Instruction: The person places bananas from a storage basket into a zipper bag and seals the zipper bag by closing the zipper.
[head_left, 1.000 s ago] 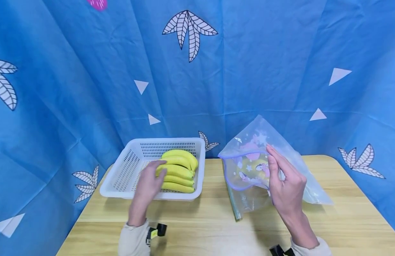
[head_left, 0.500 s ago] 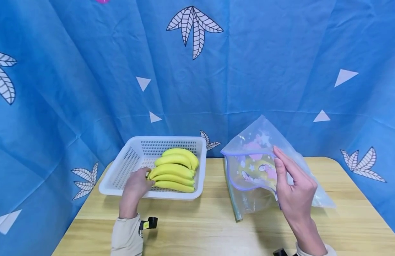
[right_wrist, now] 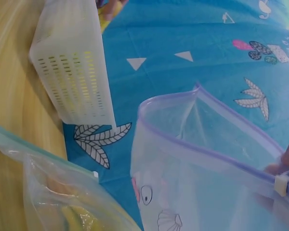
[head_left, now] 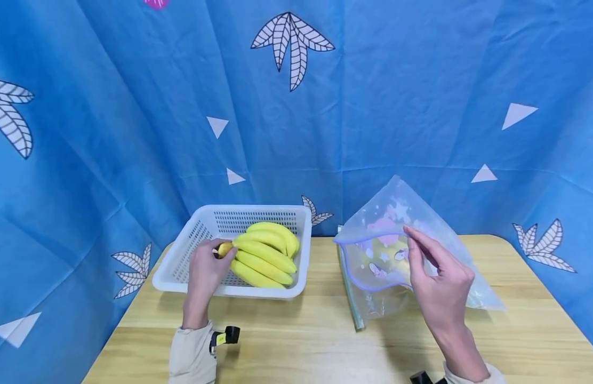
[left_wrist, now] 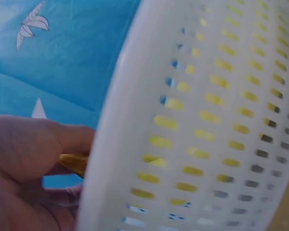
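Note:
In the head view a bunch of yellow bananas (head_left: 265,258) lies in a white perforated basket (head_left: 229,291). My left hand (head_left: 204,268) grips the bunch by its brownish stem end, thumb and fingers around it. The basket wall (left_wrist: 120,110) covers most of the bunch in the left wrist view, where the stem tip (left_wrist: 73,163) shows between the fingers. My right hand (head_left: 442,282) pinches the rim of a clear zip bag (head_left: 380,261) with a purple edge and printed shapes. Its mouth gapes in the right wrist view, with a white slider (right_wrist: 281,185) near the fingers.
Under the purple-edged bag lies a second clear bag (head_left: 351,293) with a green zip edge and something yellow inside. Both stand on a wooden table (head_left: 296,341). A blue patterned curtain (head_left: 397,106) hangs behind the table.
My left hand has moved from above the bananas to their stem end and now grips it. The bunch has turned and its stem end has risen slightly. The right hand keeps the bag.

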